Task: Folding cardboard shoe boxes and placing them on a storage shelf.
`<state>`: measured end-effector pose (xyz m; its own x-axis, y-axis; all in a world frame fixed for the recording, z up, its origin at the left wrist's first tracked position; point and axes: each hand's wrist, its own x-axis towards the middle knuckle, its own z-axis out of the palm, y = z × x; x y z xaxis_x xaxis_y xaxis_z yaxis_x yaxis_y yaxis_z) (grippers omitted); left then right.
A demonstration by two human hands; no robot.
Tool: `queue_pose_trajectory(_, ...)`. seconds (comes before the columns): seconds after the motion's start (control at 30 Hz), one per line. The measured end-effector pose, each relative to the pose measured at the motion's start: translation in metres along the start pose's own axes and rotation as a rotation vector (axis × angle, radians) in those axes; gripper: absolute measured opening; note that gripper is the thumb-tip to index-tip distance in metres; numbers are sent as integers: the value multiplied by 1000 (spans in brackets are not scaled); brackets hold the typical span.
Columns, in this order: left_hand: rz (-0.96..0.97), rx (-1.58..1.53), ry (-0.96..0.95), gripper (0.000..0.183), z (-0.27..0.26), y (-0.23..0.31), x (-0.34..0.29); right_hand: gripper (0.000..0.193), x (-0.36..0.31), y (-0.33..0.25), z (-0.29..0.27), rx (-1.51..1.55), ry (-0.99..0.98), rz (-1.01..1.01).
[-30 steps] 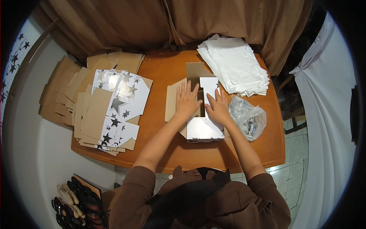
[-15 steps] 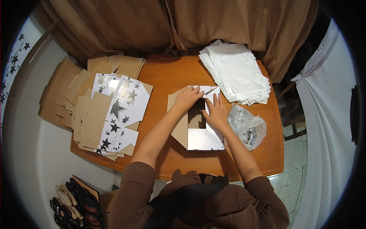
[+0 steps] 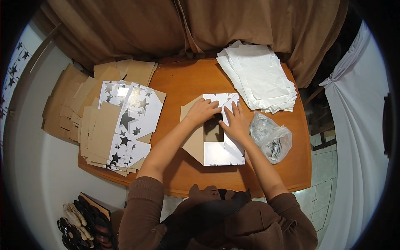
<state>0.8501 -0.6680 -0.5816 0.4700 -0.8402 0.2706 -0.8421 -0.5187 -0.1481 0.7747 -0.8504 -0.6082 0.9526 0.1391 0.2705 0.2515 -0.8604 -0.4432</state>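
Observation:
A partly folded cardboard box, white with dark stars outside and brown inside, lies on the table in front of me. Its dark opening faces up, and a brown flap spreads out on its left. My left hand rests over the far left corner, fingers stretched toward the opening and thumb hidden. On the right white panel lies my right hand, fingers apart, its thumb reaching over the opening. Both hands press on the box; neither is wrapped round it.
Flat brown and star-printed cardboard pieces are piled on the left. A stack of white paper sheets lies at the far right, with a clear plastic bag of small items nearer me. Brown curtains hang behind the wooden table. Shoes stand lower left.
My left hand has slid slightly nearer me along the box's far corner, and the star-printed far panel shows more. The right hand stays almost in place on its panel.

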Motion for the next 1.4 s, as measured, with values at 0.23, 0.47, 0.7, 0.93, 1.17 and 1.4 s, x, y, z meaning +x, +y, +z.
queue_pose_trajectory(0.23, -35, 25, 186, 8, 8, 7, 2, 54, -2, 20, 7, 290, 84, 82)
queue_pose_trajectory(0.47, -23, 39, 254, 1, 12, 20, 4, 58, -2, 18, 4, 360, 16, 90)
queue_pose_trajectory(0.7, -283, -179, 232, 34, 12, 0, 6, 85, -34, -43, -26, -86, -238, 352)
queue_pose_trajectory(0.93, -552, -272, -57, 48, 20, -13, -1, 72, -52, -45, -11, -40, -66, 203)
queue_pose_trajectory(1.17, -826, -179, -161, 47, -7, -23, -54, 63, -22, -30, -7, 41, -153, -88)
queue_pose_trajectory(1.4, -1060, -277, 20, 41, -13, -2, -115, 59, 16, -25, 11, -219, -153, -540)
